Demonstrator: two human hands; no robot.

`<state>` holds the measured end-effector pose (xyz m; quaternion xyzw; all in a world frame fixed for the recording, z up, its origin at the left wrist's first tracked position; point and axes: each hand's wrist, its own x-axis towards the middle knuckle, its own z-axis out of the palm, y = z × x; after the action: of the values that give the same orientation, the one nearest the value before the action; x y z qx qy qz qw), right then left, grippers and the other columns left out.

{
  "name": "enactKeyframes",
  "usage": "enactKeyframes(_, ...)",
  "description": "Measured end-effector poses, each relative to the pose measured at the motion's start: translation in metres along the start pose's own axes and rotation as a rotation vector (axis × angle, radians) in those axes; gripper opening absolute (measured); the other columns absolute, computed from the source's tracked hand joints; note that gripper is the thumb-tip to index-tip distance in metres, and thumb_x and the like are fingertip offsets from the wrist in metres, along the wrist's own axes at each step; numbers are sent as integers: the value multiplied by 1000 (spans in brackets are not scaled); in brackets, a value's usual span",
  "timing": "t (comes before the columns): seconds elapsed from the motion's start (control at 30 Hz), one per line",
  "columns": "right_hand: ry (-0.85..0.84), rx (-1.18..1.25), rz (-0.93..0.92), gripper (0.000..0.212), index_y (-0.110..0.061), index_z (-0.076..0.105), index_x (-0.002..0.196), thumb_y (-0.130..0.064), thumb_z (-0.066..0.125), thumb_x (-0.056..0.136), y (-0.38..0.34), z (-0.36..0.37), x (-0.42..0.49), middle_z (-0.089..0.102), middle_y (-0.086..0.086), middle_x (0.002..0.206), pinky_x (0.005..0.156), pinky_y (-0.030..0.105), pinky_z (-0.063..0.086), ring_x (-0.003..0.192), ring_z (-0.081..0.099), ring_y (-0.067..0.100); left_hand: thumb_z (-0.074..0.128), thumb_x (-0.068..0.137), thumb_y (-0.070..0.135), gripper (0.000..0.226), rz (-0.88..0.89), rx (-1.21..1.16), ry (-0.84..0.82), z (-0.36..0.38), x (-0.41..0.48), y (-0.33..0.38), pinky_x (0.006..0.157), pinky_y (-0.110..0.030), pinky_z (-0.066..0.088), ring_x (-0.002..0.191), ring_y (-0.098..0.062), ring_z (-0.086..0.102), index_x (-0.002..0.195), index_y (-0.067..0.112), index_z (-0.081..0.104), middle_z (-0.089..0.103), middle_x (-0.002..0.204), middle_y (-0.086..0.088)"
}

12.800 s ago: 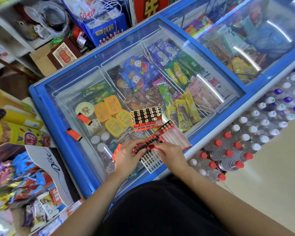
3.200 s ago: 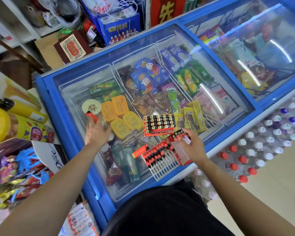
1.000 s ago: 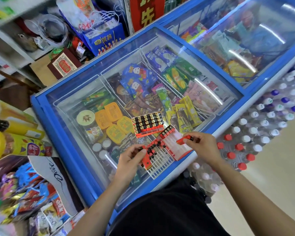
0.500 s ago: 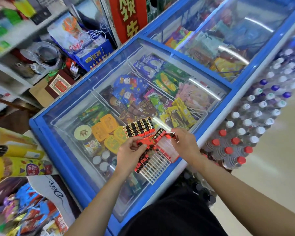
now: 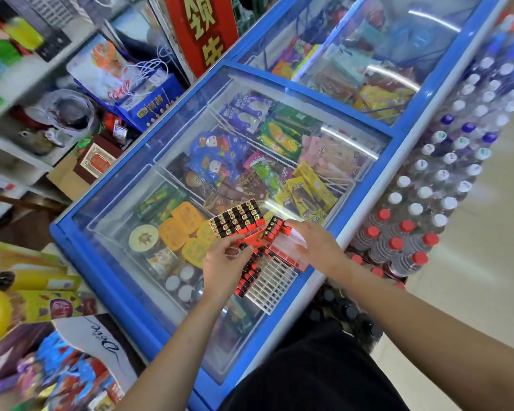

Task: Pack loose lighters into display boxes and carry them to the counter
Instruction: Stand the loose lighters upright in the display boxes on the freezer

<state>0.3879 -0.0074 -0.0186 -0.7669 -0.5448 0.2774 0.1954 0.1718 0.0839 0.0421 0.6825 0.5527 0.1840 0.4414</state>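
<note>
A full display box [image 5: 235, 219] of red lighters with black tops sits on the freezer's glass lid [image 5: 122, 200]. Just in front lies a second box with a white grid tray [image 5: 272, 284], partly filled with lighters [image 5: 248, 277] along its left side. My left hand [image 5: 224, 264] pinches a red lighter [image 5: 251, 242] above that tray. My right hand [image 5: 315, 246] rests on the box's red rim and clear lid [image 5: 290, 244] at the right.
The blue chest freezer [image 5: 80, 256] holds ice-cream packs under glass; a second freezer [image 5: 398, 54] stands behind. Shrink-wrapped bottles [image 5: 422, 209] are stacked on the right. Snack displays [image 5: 42, 351] crowd the lower left, shelves [image 5: 27, 108] the upper left. Pale floor [image 5: 472, 292] lies right.
My left hand has lifted a red lighter slightly higher over the tray. My right hand has settled onto the box's right side. The camera view has shifted a little.
</note>
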Motion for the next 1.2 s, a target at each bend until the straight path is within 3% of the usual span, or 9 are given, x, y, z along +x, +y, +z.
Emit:
enactKeyframes(0.1,-15,-39,77,70,-35,31,154,2,44,96,1,1,0,60,2,126,78,25,39,100,57,18,80,84,34,27,21,18,12,2,6,4,70,-26,59,78,-6,66,110,31,74,70,98,9)
enactKeyframes(0.2,12,-61,113,72,-35,32,154,5,43,95,5,3,-4,62,1,123,74,23,36,97,58,18,81,83,34,23,35,47,-2,9,11,8,71,-26,59,77,-5,67,105,33,73,71,89,11)
enactKeyframes(0.33,47,-29,105,68,-35,33,153,0,47,97,14,3,-13,64,4,118,84,35,51,100,61,23,81,82,36,20,63,105,-1,22,19,12,68,-17,53,77,4,64,100,34,73,71,87,15)
enactKeyframes(0.5,26,41,95,71,-41,27,154,-3,48,98,17,6,-24,54,0,134,97,37,48,119,52,21,80,82,41,29,86,307,-62,40,30,6,66,-18,54,85,6,63,108,31,74,71,100,17)
enactKeyframes(0.6,-11,37,87,77,-47,18,155,-5,50,98,17,5,-27,52,1,133,95,37,49,119,50,21,75,82,49,31,71,459,-51,47,34,5,62,-19,52,85,2,64,110,35,73,71,102,20)
enactKeyframes(0.7,-50,9,80,79,-47,10,155,-8,49,100,17,4,-30,51,4,130,93,41,51,116,50,24,72,82,53,35,65,558,-25,53,38,10,78,-29,57,93,-5,66,113,38,72,72,106,19)
enactKeyframes(0.83,-59,7,95,80,-49,6,155,-8,49,100,17,4,-30,51,5,126,92,42,52,112,50,21,72,86,46,38,90,701,5,57,34,19,103,-38,45,111,-16,61,122,36,70,71,115,11)
enactKeyframes(1.07,-47,16,120,81,-49,6,155,-9,49,100,16,7,-33,49,1,123,88,38,52,110,47,19,75,81,47,41,47,670,-37,65,38,19,98,-35,49,102,-13,67,120,34,71,73,113,14)
enactKeyframes(1.2,-52,30,114,80,-49,7,155,-13,52,99,15,7,-33,48,-1,121,87,37,52,111,45,18,75,79,52,45,20,665,-74,67,42,19,81,-30,56,92,-12,70,120,36,70,74,107,14)
